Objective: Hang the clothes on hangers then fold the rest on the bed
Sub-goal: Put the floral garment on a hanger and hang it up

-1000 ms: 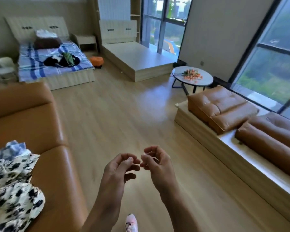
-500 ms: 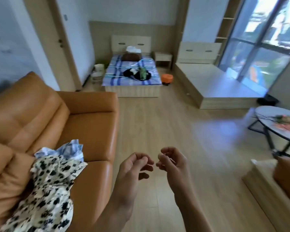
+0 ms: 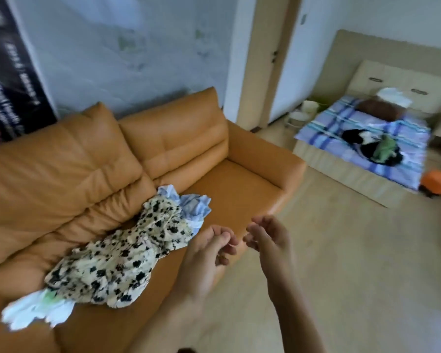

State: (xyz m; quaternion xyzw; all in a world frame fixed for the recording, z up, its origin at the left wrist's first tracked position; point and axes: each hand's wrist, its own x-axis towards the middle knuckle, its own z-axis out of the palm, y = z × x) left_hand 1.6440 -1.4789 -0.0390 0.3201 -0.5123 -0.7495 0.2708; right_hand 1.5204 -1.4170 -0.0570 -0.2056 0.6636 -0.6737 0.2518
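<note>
A pile of clothes lies on the seat of an orange leather sofa [image 3: 252,189]: a cream garment with black spots [image 3: 117,261] on top, a pale blue garment [image 3: 194,205] at its far end and a white one [image 3: 36,312] at its near end. My left hand [image 3: 209,256] hangs just right of the spotted garment, fingers loosely curled, holding nothing. My right hand [image 3: 270,240] is beside it, also loosely curled and empty. Far right, a bed [image 3: 323,154] with a blue striped cover carries black, white and green clothes [image 3: 374,146]. No hangers are in view.
A wooden floor [image 3: 341,263] stretches between the sofa and the bed. A door [image 3: 267,59] stands in the far wall beside the bed. White bins [image 3: 303,113] sit near the bed's corner, and an orange object [image 3: 438,182] lies on the floor at the right edge.
My view has swung left, bringing the sofa and its clothes pile to the middle and pushing the bed to the far right. Both hands stay raised, loosely curled and empty.
</note>
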